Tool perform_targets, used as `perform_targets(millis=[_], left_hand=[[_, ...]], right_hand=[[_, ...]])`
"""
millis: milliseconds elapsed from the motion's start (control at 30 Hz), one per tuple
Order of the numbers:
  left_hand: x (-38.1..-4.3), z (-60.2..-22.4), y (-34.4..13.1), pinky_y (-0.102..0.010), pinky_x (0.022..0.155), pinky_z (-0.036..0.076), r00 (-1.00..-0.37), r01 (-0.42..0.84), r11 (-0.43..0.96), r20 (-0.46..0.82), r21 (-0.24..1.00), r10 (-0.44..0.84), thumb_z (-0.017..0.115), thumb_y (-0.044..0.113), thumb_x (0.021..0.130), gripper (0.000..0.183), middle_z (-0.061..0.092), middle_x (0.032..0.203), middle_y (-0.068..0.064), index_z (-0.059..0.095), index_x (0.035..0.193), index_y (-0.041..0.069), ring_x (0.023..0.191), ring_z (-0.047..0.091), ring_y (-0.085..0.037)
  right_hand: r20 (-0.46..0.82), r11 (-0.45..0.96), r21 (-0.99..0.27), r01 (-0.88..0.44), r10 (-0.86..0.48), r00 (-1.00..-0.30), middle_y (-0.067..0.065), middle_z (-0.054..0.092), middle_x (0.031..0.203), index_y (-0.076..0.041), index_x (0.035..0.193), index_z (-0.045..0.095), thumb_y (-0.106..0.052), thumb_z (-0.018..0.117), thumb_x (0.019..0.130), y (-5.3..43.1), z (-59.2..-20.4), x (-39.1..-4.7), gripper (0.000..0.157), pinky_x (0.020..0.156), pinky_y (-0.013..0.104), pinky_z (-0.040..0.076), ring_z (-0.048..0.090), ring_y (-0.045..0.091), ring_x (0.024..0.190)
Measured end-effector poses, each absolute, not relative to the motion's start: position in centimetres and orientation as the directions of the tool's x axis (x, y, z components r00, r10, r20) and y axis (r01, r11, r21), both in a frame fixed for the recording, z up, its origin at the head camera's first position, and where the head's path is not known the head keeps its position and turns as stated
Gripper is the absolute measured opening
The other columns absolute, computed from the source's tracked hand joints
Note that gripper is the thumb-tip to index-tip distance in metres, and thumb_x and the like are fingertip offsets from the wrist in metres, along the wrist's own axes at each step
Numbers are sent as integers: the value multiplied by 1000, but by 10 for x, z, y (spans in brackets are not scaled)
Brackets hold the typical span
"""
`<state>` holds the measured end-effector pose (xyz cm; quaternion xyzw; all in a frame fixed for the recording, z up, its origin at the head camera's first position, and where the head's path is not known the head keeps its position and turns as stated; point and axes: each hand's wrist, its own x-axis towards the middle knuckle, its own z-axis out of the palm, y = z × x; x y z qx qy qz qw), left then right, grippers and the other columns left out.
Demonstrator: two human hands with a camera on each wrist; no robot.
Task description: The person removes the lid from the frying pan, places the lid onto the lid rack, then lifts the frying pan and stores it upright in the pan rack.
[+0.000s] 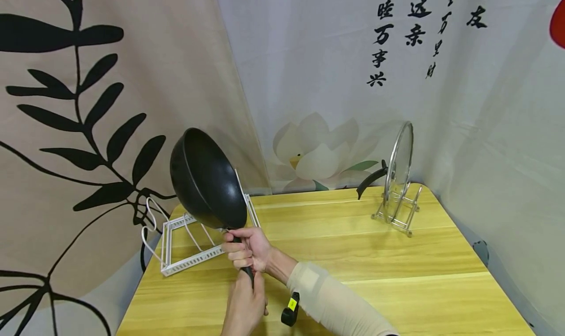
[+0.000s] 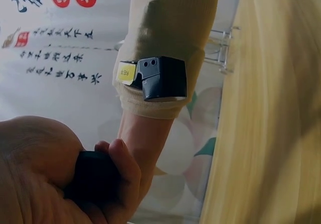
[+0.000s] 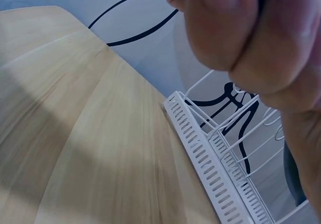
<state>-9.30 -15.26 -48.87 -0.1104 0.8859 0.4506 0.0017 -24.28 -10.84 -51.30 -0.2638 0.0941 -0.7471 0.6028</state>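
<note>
A black wok [image 1: 212, 179] is held up tilted over the left side of the table, its dark inside facing right. My right hand [image 1: 252, 250] grips its handle close to the bowl. Lower down, my left hand [image 1: 245, 299] is wrapped around the same handle. In the left wrist view, the handle's black end [image 2: 94, 178] sticks out of the left hand [image 2: 37, 171]. Curled fingers of the right hand [image 3: 251, 43] fill the upper right of the right wrist view. Behind and below the wok stands a white rack [image 1: 192, 263], partly hidden by it.
A glass lid [image 1: 399, 171] with a black handle stands upright in a metal wire rack [image 1: 403, 223] at the table's back right. The wooden table [image 1: 375, 257] meets a printed cloth backdrop [image 1: 318, 81] behind. Black wrist gear [image 1: 290, 310] hangs by the right sleeve.
</note>
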Motion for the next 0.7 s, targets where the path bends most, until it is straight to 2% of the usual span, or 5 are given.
perform_targets(millis=[100,200,433,700], left_hand=[[-93,-491,-153,-28,40,43,-975,-201,564,-109,801,-192,43,19,108,21,58,55,1,54,97,5,41,58,-14],[-93,-493,-153,-28,40,43,-975,-201,561,-109,803,-193,44,19,108,20,58,55,1,54,98,5,41,58,-14],[-92,-499,-153,-26,40,42,-980,-162,557,-68,815,-185,46,17,108,20,57,53,2,55,95,5,39,57,-11],[-92,-505,-153,-26,42,43,-983,-163,537,-87,828,-164,46,16,108,23,57,52,3,56,90,5,39,57,-11]], right_hand=[[272,-255,-453,854,-952,-139,-11,34,63,-21,93,47,-27,0,107,-108,-516,-243,50,37,15,26,16,4,45],[257,-253,-447,858,-955,-148,-11,33,63,-21,92,47,-27,2,108,-108,-518,-242,47,37,15,27,17,4,44],[228,-254,-439,862,-959,-166,-10,30,62,-21,92,46,-27,11,108,-108,-523,-242,40,39,16,17,20,4,43],[194,-250,-447,859,-964,-180,-11,30,62,-21,91,46,-26,14,108,-108,-531,-241,36,39,17,15,21,2,43]])
